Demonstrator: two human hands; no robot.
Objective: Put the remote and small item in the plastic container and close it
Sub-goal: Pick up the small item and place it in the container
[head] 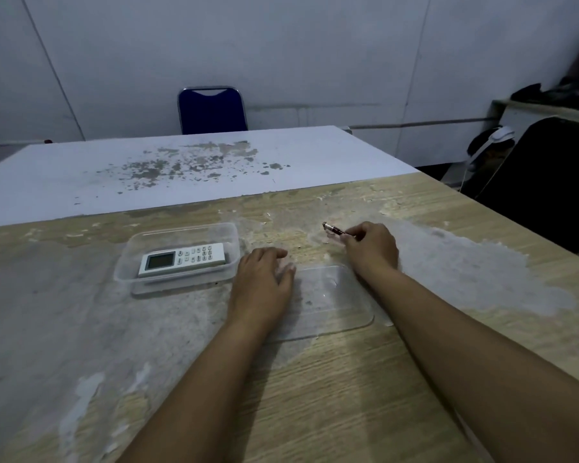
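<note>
A white remote (185, 260) with a small screen lies inside the clear plastic container (127, 262) on the worn wooden table. The container's clear lid (335, 302) lies flat on the table to its right. My left hand (264, 285) rests palm down on the lid's left edge, fingers apart, holding nothing. My right hand (371, 248) is beyond the lid, its fingers pinched on a small dark, metal-tipped item (334, 229) that sticks out to the left just above the table.
A white table (181, 168) with flaked paint adjoins the far edge. A blue chair (211, 110) stands behind it. A dark chair back (549, 182) and clutter sit at the right.
</note>
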